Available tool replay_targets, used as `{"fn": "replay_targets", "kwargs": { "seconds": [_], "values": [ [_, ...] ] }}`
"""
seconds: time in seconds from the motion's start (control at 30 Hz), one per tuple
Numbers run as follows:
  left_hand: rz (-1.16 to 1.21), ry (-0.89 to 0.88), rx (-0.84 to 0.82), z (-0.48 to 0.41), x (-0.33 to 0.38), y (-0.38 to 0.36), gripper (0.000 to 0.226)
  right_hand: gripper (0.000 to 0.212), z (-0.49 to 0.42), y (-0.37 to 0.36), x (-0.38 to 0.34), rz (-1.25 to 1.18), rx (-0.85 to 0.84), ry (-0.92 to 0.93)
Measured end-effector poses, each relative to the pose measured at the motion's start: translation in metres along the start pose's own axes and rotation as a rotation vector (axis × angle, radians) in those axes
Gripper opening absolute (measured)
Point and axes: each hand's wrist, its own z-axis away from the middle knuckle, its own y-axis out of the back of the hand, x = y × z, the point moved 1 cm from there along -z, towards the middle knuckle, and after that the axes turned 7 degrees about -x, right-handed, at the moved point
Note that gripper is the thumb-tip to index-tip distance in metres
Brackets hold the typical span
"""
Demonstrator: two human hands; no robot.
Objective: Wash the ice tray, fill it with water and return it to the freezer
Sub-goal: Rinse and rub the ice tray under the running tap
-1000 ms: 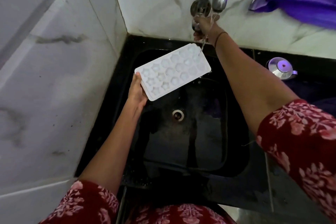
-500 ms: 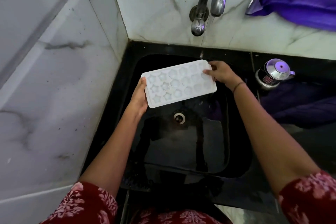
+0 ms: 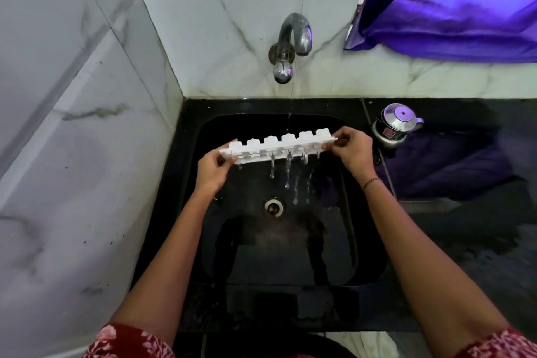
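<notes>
both hands hold the white ice tray (image 3: 279, 146) over the black sink (image 3: 290, 256), below the tap (image 3: 293, 38). the left hand (image 3: 213, 167) pinches the left end of the tray between thumb and curled fingers, and the right hand (image 3: 353, 151) pinches the right end the same way. the tray is tipped on its long edge, the bottoms of the cups turned upward, and streams of water (image 3: 287, 174) fall from it toward the drain (image 3: 273, 208). a thin thread of water comes down from the tap. a small steel pot (image 3: 396, 125) stands on the dark bench (image 3: 465, 116) right of the sink, and a purple cloth (image 3: 453, 0) hangs higher on the wall.
</notes>
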Motion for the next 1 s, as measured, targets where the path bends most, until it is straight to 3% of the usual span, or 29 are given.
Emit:
{"fn": "replay_targets", "kwargs": {
  "seconds": [0.1,0.3,0.4,0.5,0.57,0.8,1.0],
  "values": [
    [-0.127,-0.113,0.090,0.003,0.009,-0.001,0.039,0.033,0.011,-0.002,-0.003,-0.060,0.091,0.032],
    [-0.096,-0.189,0.270,0.008,0.023,-0.005,0.038,0.033,0.028,-0.005,-0.001,-0.164,0.235,0.047],
    [0.012,-0.143,0.329,0.007,0.027,-0.007,0.033,0.025,0.035,0.001,0.002,-0.176,0.240,0.022],
    [0.083,-0.034,0.354,0.008,0.029,-0.012,0.027,0.033,0.040,0.009,0.006,-0.258,0.234,-0.032],
    [0.096,0.039,0.341,0.010,0.029,-0.018,0.025,0.039,0.043,0.015,0.010,-0.350,0.248,-0.077],
    [0.299,0.285,0.135,0.017,0.021,-0.075,0.019,0.024,0.056,0.054,0.066,-0.656,0.149,-0.338],
    [0.359,0.381,0.036,0.044,0.046,-0.157,0.024,0.024,0.067,0.123,0.125,-0.646,0.074,-0.418]
  ]
}}
